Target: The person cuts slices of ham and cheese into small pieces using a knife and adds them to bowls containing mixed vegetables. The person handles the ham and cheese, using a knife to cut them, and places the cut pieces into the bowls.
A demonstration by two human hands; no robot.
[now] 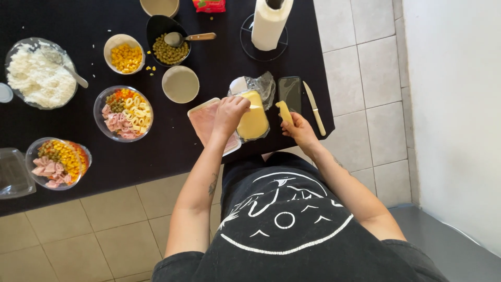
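Black table (156, 151) edge just under both grips. Cheese block (253, 122) in plastic wrap, pinned by left hand (228, 116); could slide off. Right hand (297, 128) pinching cut cheese strip (284, 112), soft, liable to snap. Knife (314, 107) idle beyond, near edge.

Left hand (228, 115) on cheese block (253, 122), right hand (298, 129) holding cheese strip (284, 112)

Black tabletop (172, 151). Pale yellow cheese block (254, 122) in clear wrap; a matching yellow strip (284, 112) is held. Pink ham slices (202, 121) in a white tray. Bright yellow corn (126, 57), dull green peas (169, 54), white rice (36, 78). Beige floor tiles (120, 224). Black shirt (292, 230) is printed with white line art.
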